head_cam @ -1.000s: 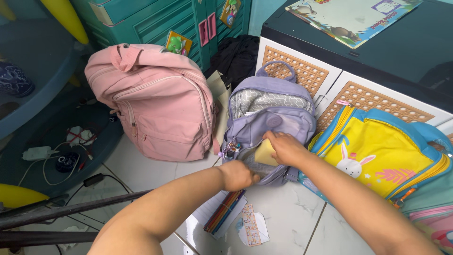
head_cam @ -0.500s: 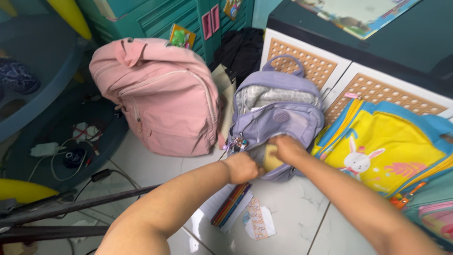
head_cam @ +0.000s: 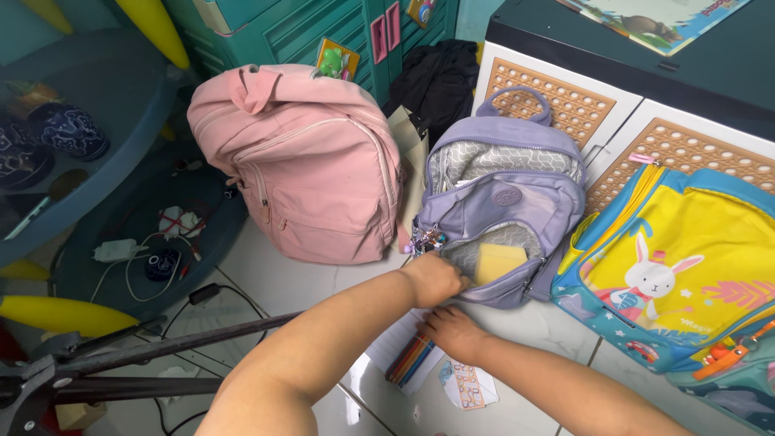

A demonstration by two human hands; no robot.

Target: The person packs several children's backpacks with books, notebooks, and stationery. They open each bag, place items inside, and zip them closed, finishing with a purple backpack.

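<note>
On the left, a blue shelf [head_cam: 73,161] is cut off by the edge, and the wires [head_cam: 137,258] under it are a dark tangle that is hard to make out. A pink backpack [head_cam: 311,165] leans on a green cabinet [head_cam: 323,32]. A black bag [head_cam: 436,77] behind it is mostly hidden.

In the middle stands the purple backpack [head_cam: 504,206], upright, handle pointing up and away. Its top is unzipped, and its front pocket [head_cam: 492,266] hangs open toward the camera. A yellow block [head_cam: 500,260] sits in that pocket, with only its top part showing. It lies flat, long side running left to right.

The left hand [head_cam: 436,278] is at the pocket's left edge. Its fingers are bent and pinch the pocket rim, but the fingertips are tucked out of sight.

The right hand [head_cam: 454,333] rests on the floor just below the bag. Its fingers are spread flat, touching a bunch of colored pencils [head_cam: 410,359] on white paper [head_cam: 387,347]. The hand covers the pencil tops. The pencils point up toward the bag, tilted right.

On the right, a yellow bunny backpack [head_cam: 674,274] is cut off by the edge.
</note>
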